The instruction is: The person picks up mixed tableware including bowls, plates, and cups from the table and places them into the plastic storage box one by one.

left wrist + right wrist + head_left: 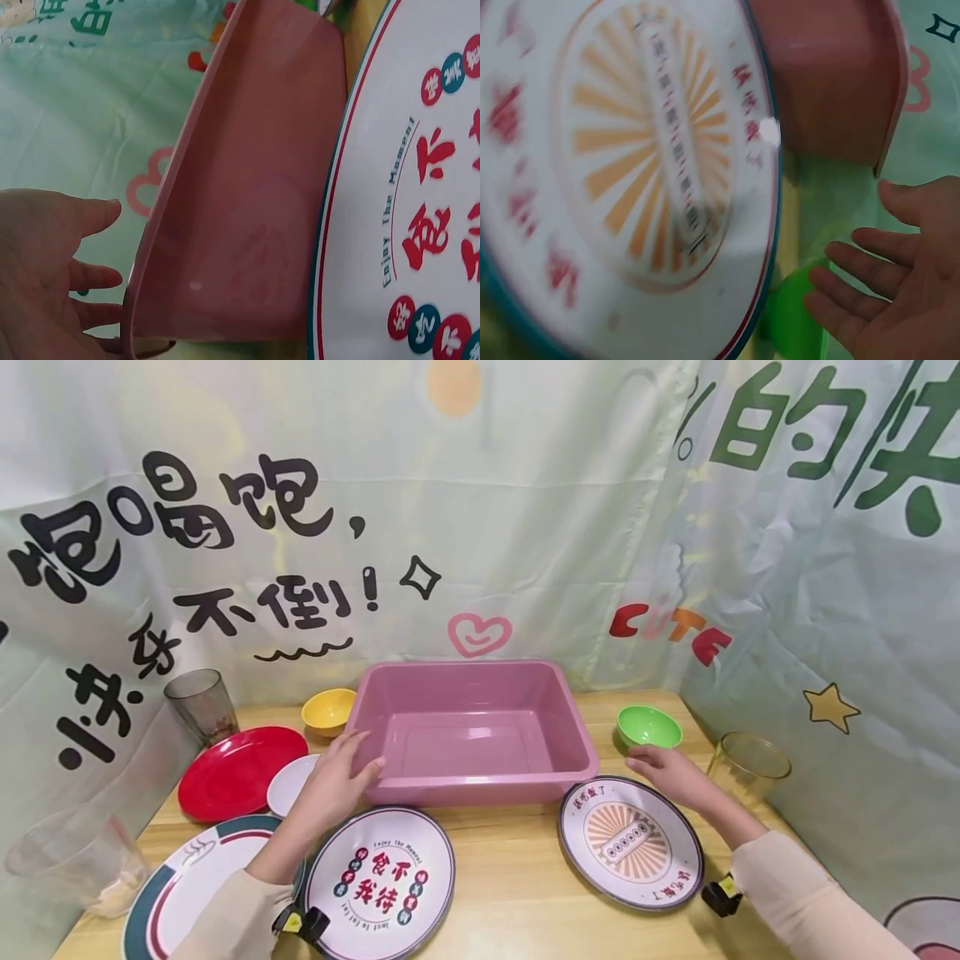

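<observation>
A pink rectangular basin point(472, 789) stands at the back middle of the table. My left hand point(339, 783) is at its front left corner, fingers loosely extended beside the rim; the left wrist view shows this hand point(45, 277) holding nothing. My right hand point(670, 774) hovers just in front of the green bowl point(651, 727), and in the right wrist view its fingers point(870, 270) spread loosely near that bowl. Below the left hand lies a white plate with red lettering point(378, 885); a white plate with an orange sunburst point(630, 843) lies below the right hand.
On the left are a red plate point(240, 772), a small white dish point(291, 783), a green-rimmed plate point(202, 877), a yellow bowl point(328, 712), a grey cup point(201, 703) and a clear container point(78, 860). An amber glass point(750, 768) stands at right. Printed cloth point(495, 527) walls the table.
</observation>
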The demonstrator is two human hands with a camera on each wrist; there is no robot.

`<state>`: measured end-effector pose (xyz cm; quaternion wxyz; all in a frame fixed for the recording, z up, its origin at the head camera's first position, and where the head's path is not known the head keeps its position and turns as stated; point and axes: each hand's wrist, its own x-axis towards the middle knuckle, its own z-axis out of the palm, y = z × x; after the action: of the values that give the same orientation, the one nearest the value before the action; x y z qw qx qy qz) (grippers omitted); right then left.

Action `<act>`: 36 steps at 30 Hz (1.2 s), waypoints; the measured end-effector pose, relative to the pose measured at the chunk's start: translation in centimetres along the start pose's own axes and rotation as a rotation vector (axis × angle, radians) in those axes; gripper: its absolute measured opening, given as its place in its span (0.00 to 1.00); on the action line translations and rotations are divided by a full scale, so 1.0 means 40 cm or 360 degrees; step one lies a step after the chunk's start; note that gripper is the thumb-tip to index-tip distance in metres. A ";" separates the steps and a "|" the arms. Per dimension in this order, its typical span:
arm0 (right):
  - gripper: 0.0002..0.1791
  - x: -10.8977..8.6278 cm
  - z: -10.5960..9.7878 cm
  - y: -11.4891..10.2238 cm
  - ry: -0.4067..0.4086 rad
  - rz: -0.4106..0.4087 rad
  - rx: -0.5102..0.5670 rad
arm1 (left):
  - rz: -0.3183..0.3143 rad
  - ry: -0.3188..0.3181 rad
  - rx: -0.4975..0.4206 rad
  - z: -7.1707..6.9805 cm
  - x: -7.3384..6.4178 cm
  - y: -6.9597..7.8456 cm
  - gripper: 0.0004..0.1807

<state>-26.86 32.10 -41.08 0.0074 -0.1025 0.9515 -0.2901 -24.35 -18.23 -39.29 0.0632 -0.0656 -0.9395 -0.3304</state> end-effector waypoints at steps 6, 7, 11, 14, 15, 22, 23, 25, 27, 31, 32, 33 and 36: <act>0.29 -0.035 0.000 0.044 -0.0085 0.0078 -0.0224 | -0.0053 -0.0067 -0.0014 -0.008 0.028 -0.015 0.40; 0.28 -0.039 0.000 0.047 -0.0099 0.0085 -0.0246 | -0.0058 -0.0072 -0.0013 -0.010 0.032 -0.016 0.40; 0.27 -0.049 0.001 0.054 -0.0154 0.0098 -0.0328 | -0.0029 -0.0066 -0.0009 -0.014 0.052 -0.026 0.37; 0.24 -0.054 -0.001 0.058 -0.0185 0.0118 -0.0366 | -0.0013 -0.0070 -0.0050 -0.017 0.065 -0.037 0.36; 0.23 -0.055 -0.002 0.059 -0.0194 0.0127 -0.0373 | -0.0018 -0.0074 -0.0067 -0.018 0.069 -0.040 0.35; 0.16 -0.068 -0.005 0.068 -0.0229 0.0156 -0.0419 | -0.0078 -0.0141 -0.0135 -0.019 0.091 -0.061 0.36; 0.14 -0.071 -0.004 0.070 -0.0229 0.0156 -0.0427 | -0.0076 -0.0146 -0.0140 -0.018 0.093 -0.064 0.35; 0.13 -0.072 -0.003 0.074 -0.0222 0.0154 -0.0433 | -0.0081 -0.0154 -0.0163 -0.018 0.095 -0.068 0.34; 0.12 -0.071 0.000 0.079 -0.0214 0.0148 -0.0426 | -0.0111 -0.0168 -0.0222 -0.020 0.094 -0.074 0.34; 0.11 -0.069 0.006 0.094 -0.0191 0.0143 -0.0411 | -0.0175 -0.0208 -0.0379 -0.021 0.089 -0.083 0.33; 0.10 -0.068 0.006 0.098 -0.0190 0.0145 -0.0403 | -0.0186 -0.0216 -0.0406 -0.020 0.088 -0.087 0.33; 0.10 -0.069 0.007 0.101 -0.0187 0.0143 -0.0395 | -0.0200 -0.0224 -0.0435 -0.019 0.087 -0.089 0.33; 0.09 -0.072 0.008 0.110 -0.0177 0.0133 -0.0362 | -0.0227 -0.0239 -0.0505 -0.017 0.086 -0.095 0.33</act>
<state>-24.84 36.06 -43.89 0.0606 -0.0789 0.9798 -0.1735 -28.31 -21.31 -40.53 -0.0417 -0.0323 -0.8800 -0.4721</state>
